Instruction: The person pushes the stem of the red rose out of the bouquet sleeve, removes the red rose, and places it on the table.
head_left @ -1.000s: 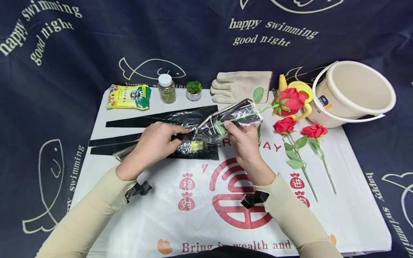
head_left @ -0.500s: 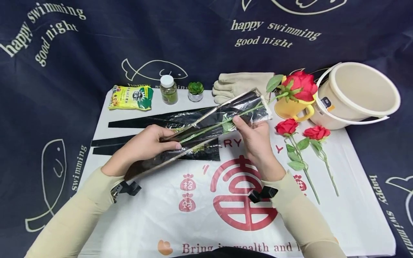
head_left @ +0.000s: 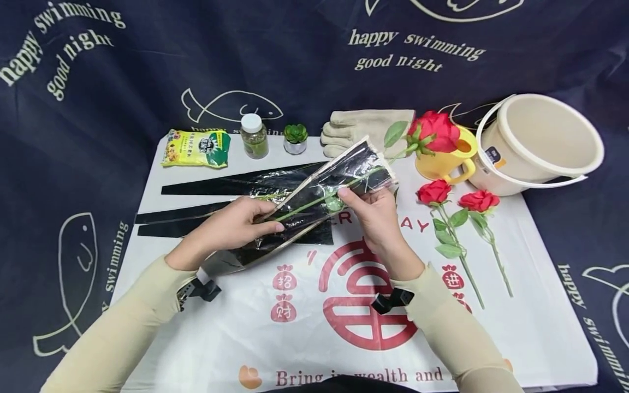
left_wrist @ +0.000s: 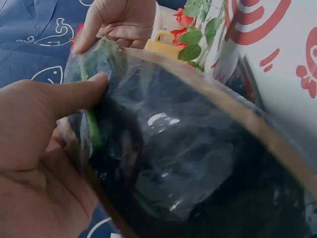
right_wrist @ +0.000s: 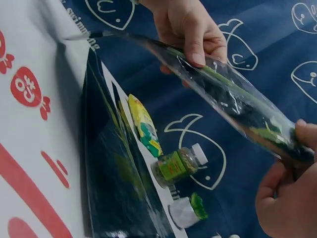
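Observation:
A red artificial rose (head_left: pixel 437 132) pokes out of the wide end of a black-and-clear flower sleeve (head_left: pixel 350 168) with a pale border. Its green stem (head_left: pixel 307 206) runs down inside, seen through the clear film. My right hand (head_left: pixel 377 221) grips the sleeve near its wide end, thumb on the front film over a leaf. Farther down, my left hand (head_left: pixel 235 222) pinches the sleeve around the lower stem, thumb on top. In the left wrist view, the sleeve's lower part (left_wrist: pixel 198 144) bulges below that thumb. The right wrist view shows both hands holding the sleeve (right_wrist: pixel 233 99) raised off the table.
Several black sleeves (head_left: pixel 206 184) lie at the left of the table. Two roses (head_left: pixel 444 232) lie at right, near a yellow watering can (head_left: pixel 439 165) and a beige bucket (head_left: pixel 511 158). Along the back are a glove (head_left: pixel 366 128), succulent (head_left: pixel 295 136), jar (head_left: pixel 254 136) and yellow packet (head_left: pixel 195 148).
The sleeve, bunched up a second ago, is spread out along the stem. My left hand has moved down and left. The rose rose higher, then shifted slightly back left with my right hand.

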